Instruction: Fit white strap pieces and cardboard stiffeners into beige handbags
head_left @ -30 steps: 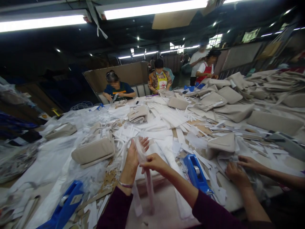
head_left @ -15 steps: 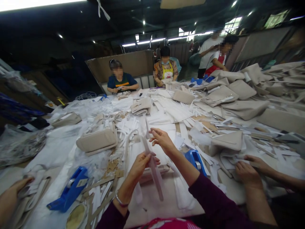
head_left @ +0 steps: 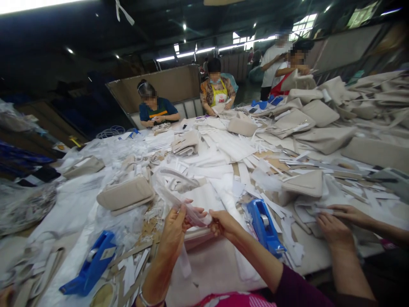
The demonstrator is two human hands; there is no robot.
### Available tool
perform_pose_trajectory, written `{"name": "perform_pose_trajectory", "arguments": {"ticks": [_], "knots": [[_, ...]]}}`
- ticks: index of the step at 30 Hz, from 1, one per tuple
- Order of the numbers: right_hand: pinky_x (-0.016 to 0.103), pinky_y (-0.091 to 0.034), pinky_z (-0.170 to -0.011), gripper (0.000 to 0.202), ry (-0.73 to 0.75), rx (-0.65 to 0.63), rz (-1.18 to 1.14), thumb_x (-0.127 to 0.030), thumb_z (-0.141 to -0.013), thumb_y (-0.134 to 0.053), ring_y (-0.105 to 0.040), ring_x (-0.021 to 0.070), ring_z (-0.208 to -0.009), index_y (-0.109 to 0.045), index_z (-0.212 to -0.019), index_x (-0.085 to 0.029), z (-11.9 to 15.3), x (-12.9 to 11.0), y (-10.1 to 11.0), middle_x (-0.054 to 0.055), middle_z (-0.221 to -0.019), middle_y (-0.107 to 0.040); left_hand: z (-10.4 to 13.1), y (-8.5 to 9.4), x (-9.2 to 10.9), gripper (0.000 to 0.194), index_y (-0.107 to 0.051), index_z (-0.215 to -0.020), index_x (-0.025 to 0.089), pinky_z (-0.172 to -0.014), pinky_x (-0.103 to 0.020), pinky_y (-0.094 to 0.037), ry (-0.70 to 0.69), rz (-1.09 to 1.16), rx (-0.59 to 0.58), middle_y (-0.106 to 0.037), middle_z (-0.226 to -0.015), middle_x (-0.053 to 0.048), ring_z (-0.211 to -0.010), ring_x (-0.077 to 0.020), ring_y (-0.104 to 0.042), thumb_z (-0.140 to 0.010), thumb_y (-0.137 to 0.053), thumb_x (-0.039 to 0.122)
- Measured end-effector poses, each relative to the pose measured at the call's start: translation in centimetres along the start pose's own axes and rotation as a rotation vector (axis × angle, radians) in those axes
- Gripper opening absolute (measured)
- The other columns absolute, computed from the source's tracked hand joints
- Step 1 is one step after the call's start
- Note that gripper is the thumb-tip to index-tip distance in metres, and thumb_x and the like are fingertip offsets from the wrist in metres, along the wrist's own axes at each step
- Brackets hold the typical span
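Note:
A strap in translucent white wrapping (head_left: 171,194) arcs up and away from my hands over the pile. My left hand (head_left: 179,221) holds it between thumb and fingers. At the strap's near end, my right hand (head_left: 220,222) has its fingers pinched together on the wrapping. Just beneath my hands lies a beige bag (head_left: 200,238), partly hidden by them, with white sheet material (head_left: 203,198) behind it. A narrow pale strip (head_left: 184,260) hangs down below my left hand.
Blue tape dispensers stand at the left (head_left: 91,264) and right (head_left: 263,226). A beige bag (head_left: 126,194) lies left, and stacked bags (head_left: 322,113) fill the back right. A co-worker's hands (head_left: 338,221) work at the right. People sit across the table (head_left: 217,251).
My right hand has moved down from beside the strap and closed on its near end. The strap has swung from nearly upright to leaning left. The view has shifted slightly.

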State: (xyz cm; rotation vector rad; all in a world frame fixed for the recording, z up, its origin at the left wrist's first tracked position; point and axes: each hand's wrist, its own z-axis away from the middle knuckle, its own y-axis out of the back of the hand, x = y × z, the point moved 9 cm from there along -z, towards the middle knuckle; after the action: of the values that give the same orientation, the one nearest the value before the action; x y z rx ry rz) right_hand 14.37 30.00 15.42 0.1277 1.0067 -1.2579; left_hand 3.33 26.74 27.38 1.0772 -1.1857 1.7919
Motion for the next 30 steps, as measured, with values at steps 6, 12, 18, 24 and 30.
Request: {"name": "perform_pose_trajectory", "arguments": {"ticks": [6, 12, 18, 24, 30], "knots": [[0.019, -0.036, -0.033, 0.025, 0.193, 0.022, 0.200, -0.029, -0.077, -0.052, -0.043, 0.0093, -0.030, -0.059, -0.091, -0.010, 0.6, -4.2, -0.8, -0.006, -0.038, -0.048, 1.0, 0.3, -0.9, 0.041, -0.056, -0.110, 0.016, -0.079, -0.035, -0.052, 0.072, -0.072, -0.022, -0.069, -0.099, -0.011, -0.091, -0.0239, -0.065, -0.076, -0.066, 0.038], [0.020, -0.034, -0.035, 0.023, 0.291, 0.064, 0.381, -0.028, -0.080, -0.045, -0.041, 0.0101, -0.031, -0.056, -0.094, -0.013, 1.1, -4.8, -1.7, -0.008, -0.038, -0.043, 1.0, 1.9, -2.0, 0.030, -0.068, -0.096, 0.011, -0.084, -0.031, -0.049, 0.021, -0.212, -0.041, -0.070, -0.093, -0.010, -0.090, -0.0221, -0.064, -0.077, -0.066, 0.034], [0.021, -0.038, -0.059, 0.021, 0.921, -0.015, 1.112, -0.017, -0.086, -0.041, -0.057, 0.0122, -0.064, -0.062, -0.088, -0.020, 5.2, -8.0, -6.0, 0.001, -0.070, -0.061, 0.4, 2.2, -1.5, 0.054, -0.057, -0.121, 0.014, -0.065, -0.028, -0.052, 0.097, -0.079, 0.053, -0.069, -0.096, -0.011, -0.078, -0.0198, -0.064, -0.075, -0.067, 0.040], [0.023, -0.034, -0.057, 0.024, 1.191, -0.016, 1.465, -0.013, -0.089, -0.039, -0.051, 0.0121, -0.062, -0.061, -0.096, -0.018, 6.7, -8.4, -7.6, 0.002, -0.073, -0.058, 0.6, 1.4, -2.6, 0.051, -0.058, -0.120, 0.013, -0.065, -0.029, -0.052, 0.257, 0.049, -0.064, -0.068, -0.099, -0.013, -0.078, -0.0199, -0.064, -0.075, -0.068, 0.034], [0.023, -0.040, -0.068, 0.016, 1.146, 0.068, 0.987, -0.019, -0.088, -0.046, -0.054, 0.0125, -0.074, -0.060, -0.096, -0.018, 7.2, -10.7, -6.2, 0.003, -0.082, -0.058, 0.2, 1.7, -2.0, 0.042, -0.065, -0.109, 0.015, -0.065, -0.023, -0.049, 0.072, 0.033, 0.015, -0.070, -0.093, -0.008, -0.071, -0.0141, -0.062, -0.069, -0.073, 0.027]]}}
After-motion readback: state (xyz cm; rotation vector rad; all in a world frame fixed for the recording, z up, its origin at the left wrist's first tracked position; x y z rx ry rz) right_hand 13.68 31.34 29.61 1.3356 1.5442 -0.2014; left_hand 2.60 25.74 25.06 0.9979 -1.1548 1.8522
